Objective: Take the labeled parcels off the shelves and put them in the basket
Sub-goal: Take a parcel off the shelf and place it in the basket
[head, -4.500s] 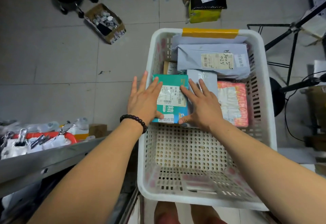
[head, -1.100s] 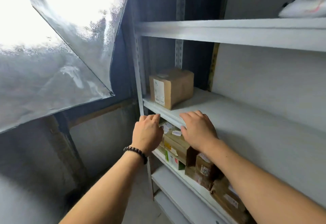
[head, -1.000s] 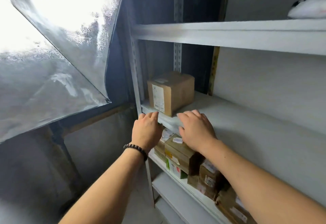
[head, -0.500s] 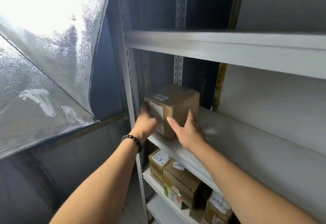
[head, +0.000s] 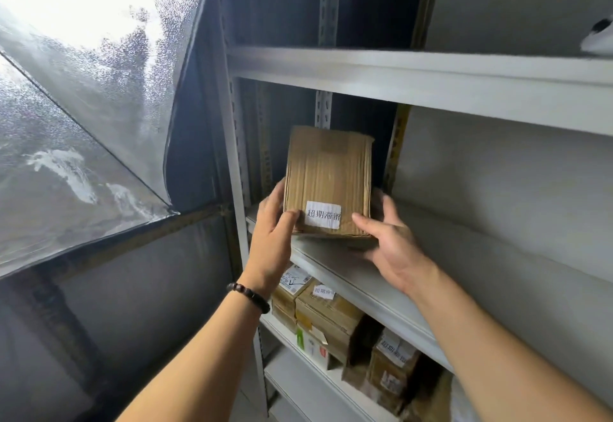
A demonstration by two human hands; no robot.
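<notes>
L hand point(head: 275, 222) gripping parcel point(head: 328, 172) at its left edge, R hand point(head: 393, 242) gripping right edge; parcel sitting btw both, tilting up over shelf point(head: 331, 257), label point(head: 323, 215) facing cam.

One view only: head-worn, wide-angle, straight lines bow at the edges. Faces the shelving point(head: 431, 79) from near, off its left front post. Eye about level with its upper board, looking down on its lower boards. Frame centre lands on the parcel point(head: 328, 172) at its middle board. Plastic sheet point(head: 83, 123) fills the frame left of the shelving.
</notes>
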